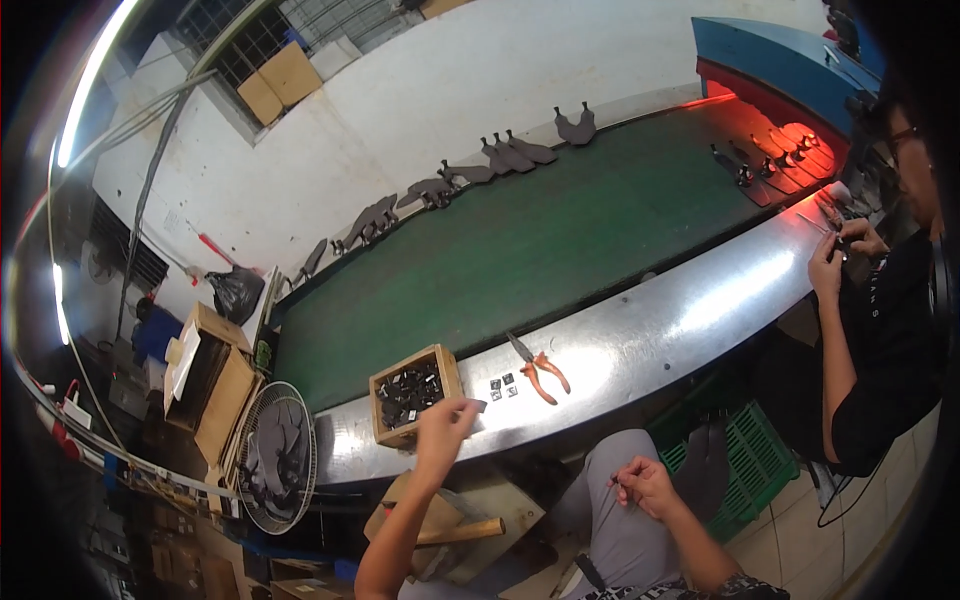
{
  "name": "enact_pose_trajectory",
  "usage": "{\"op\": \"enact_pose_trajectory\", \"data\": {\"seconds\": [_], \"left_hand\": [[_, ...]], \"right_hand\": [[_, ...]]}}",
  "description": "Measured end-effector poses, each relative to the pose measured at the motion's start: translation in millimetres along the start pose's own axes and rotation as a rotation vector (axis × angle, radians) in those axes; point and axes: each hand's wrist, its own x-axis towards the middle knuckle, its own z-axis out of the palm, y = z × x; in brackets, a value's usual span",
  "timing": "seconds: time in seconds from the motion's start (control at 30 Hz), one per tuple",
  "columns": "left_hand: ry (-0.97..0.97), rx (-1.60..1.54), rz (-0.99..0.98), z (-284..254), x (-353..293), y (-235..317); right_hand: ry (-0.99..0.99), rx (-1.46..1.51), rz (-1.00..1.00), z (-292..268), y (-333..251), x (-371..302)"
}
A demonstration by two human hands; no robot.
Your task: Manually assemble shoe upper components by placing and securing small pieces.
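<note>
My left hand (447, 430) is raised over the metal edge of the bench (600, 330), just right of a wooden box (447, 366) of small black parts (410, 398). Its fingers pinch a small dark piece (482, 406). Several small square metal pieces (503, 386) lie on the metal beyond it. Beside them rest pliers with orange handles (543, 372), their jaws pointing away from me. My right hand (648, 488) is above my grey-trousered leg, its fingers closed together. Whatever those fingers hold is too small to make out.
A green conveyor belt (480, 250) runs behind the metal edge, with dark grey flat pieces (515, 153) along its far side. A round wire basket (306, 420) stands left. Below are a wooden-handled tool (462, 532) and a green crate (760, 445). A co-worker (870, 330) sits right.
</note>
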Motion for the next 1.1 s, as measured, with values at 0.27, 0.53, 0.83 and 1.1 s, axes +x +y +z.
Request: {"op": "enact_pose_trajectory", "data": {"seconds": [0.27, 0.53, 0.83, 1.1], "left_hand": [[-0.147, 0.037, -0.035, 51.1, -8.3, -25.9], [-0.204, 0.38, 0.246, 46.9, -22.4, -6.3], [-0.002, 0.439, 0.201, 53.5, -27.9, -6.2], [0.067, 0.392, 0.152, 57.7, -20.3, -23.0]], "right_hand": [[-0.001, -0.003, 0.009, -2.8, 3.6, 0.1], [0.007, 0.003, 0.017, -5.2, 1.1, -1.6], [-0.003, 0.004, 0.008, -4.0, 1.3, 0.8], [-0.029, 0.045, 0.013, -2.5, 0.2, -0.2]]}}
